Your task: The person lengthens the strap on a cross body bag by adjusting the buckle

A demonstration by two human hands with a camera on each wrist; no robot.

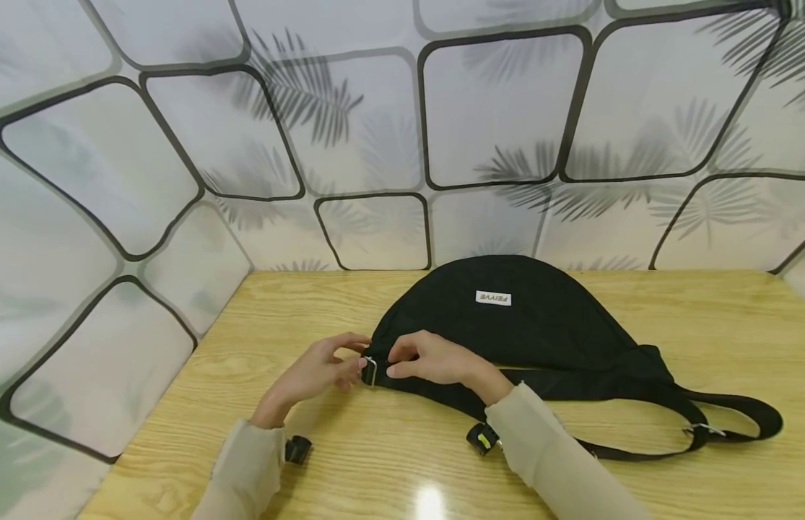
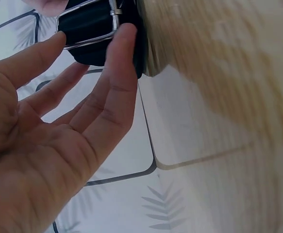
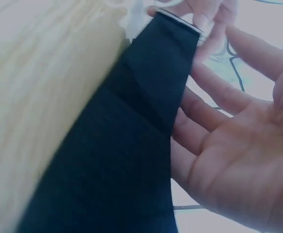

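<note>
A black waist bag (image 1: 493,336) with a small white label lies on the wooden table. At its left end, the webbing carries a silver metal buckle (image 1: 374,371). My left hand (image 1: 318,372) pinches this buckle; in the left wrist view, the thumb and a fingertip sit at opposite sides of the silver frame (image 2: 90,41). My right hand (image 1: 437,359) is just right of it at the black strap (image 1: 421,390). In the right wrist view, its fingers (image 3: 199,128) lie along and behind the strap's edge, while the thumb stands away from it.
A long black strap loop (image 1: 762,419) with a metal slider (image 1: 704,430) stretches out to the right. Small black devices sit at the left sleeve (image 1: 249,462) and the right sleeve (image 1: 538,440). A patterned wall (image 1: 499,115) closes off the table's back and left sides.
</note>
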